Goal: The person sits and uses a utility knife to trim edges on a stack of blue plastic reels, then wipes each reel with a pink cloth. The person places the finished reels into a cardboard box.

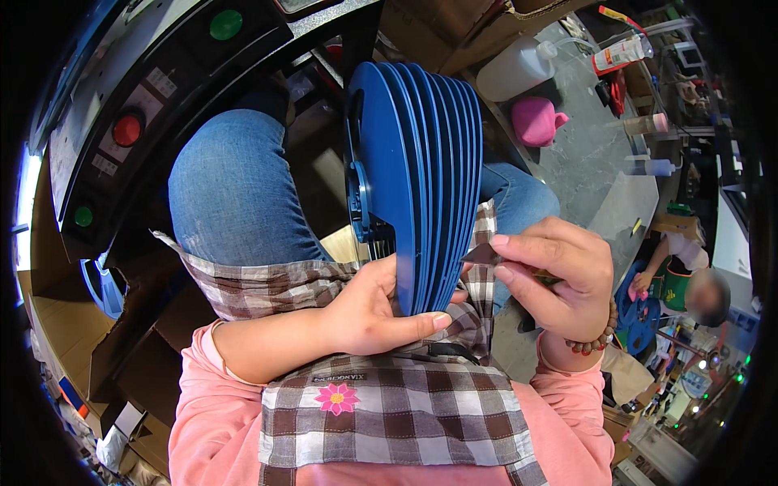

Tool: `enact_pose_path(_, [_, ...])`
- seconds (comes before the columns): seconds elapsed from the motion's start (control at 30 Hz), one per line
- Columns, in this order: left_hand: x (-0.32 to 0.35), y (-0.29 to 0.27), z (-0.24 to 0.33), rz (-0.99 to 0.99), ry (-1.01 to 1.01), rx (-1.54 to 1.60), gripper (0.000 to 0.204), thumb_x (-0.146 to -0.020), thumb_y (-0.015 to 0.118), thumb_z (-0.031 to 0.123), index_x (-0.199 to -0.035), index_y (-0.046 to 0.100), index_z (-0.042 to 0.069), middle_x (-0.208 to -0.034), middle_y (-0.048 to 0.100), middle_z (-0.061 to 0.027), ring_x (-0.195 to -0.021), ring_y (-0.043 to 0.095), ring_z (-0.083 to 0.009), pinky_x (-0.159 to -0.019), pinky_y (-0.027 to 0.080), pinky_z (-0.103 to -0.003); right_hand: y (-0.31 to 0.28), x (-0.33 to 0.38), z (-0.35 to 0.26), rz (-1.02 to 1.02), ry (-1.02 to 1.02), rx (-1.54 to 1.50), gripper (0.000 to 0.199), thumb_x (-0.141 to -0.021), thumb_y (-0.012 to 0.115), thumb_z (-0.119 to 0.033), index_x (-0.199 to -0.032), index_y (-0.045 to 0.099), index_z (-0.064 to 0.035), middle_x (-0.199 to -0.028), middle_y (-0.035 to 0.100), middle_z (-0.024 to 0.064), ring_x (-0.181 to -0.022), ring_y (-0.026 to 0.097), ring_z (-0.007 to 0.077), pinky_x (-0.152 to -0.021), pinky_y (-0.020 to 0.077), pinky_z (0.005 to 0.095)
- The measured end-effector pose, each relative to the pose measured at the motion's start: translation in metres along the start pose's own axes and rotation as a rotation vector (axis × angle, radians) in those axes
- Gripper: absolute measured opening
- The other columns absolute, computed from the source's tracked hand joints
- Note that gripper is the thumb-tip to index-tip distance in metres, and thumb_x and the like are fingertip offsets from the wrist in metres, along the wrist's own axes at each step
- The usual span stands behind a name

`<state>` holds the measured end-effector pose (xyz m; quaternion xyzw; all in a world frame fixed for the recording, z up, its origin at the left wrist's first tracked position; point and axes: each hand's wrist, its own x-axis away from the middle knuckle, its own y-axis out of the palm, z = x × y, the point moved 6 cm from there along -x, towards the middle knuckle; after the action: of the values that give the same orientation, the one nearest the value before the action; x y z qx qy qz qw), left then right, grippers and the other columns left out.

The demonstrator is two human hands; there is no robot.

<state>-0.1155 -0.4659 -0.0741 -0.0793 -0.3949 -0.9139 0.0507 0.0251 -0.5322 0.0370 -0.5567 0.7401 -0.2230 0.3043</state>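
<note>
- My left hand (369, 312) is clamped on the lower end of the stack of blue plates (429, 178), thumb across the near edge.
- The stack stands tilted on edge above my lap, between my jeans-clad knees (235, 186), its plates fanned slightly apart at the top.
- My right hand (563, 275) pinches a small dark piece (481, 254), thumb and forefinger together on it.
- The piece's tip points at the stack's right edge; I can't quite tell whether it touches.
- A beaded bracelet (590, 347) circles my right wrist, and a checked apron (397, 417) covers my front.
- By the left edge of the grey surface (587, 166) sit a whitish jug (519, 69) and a pink container (538, 121).
</note>
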Motion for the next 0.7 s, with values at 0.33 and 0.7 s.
enact_pose_path(0.33, [-0.001, 0.002, 0.001, 0.008, -0.001, 0.017, 0.055, -0.087, 0.066, 0.002, -0.136, 0.042, 0.0, -0.117, 0.06, -0.0059, -0.11, 0.057, -0.0118, -0.096, 0.046, -0.029, 0.006, -0.007, -0.001, 0.042, 0.02, 0.009, 0.033, -0.07, 0.071, 0.007, -0.102, 0.07, -0.0004, -0.078, 0.066, 0.0098, -0.062, 0.061, 0.0165, -0.054, 0.0453, 0.0249])
enact_pose_path(0.7, [-0.002, 0.0, 0.0, -0.036, 0.122, -0.07, 0.054, -0.087, 0.066, 0.002, -0.136, 0.042, -0.001, -0.121, 0.059, -0.0072, -0.111, 0.055, -0.0116, -0.096, 0.046, -0.029, 0.014, 0.006, -0.004, -0.251, -0.06, -0.049, 0.03, -0.068, 0.075, -0.003, -0.097, 0.072, -0.0063, -0.07, 0.061, 0.0051, -0.056, 0.058, 0.0207, -0.05, 0.0445, 0.03])
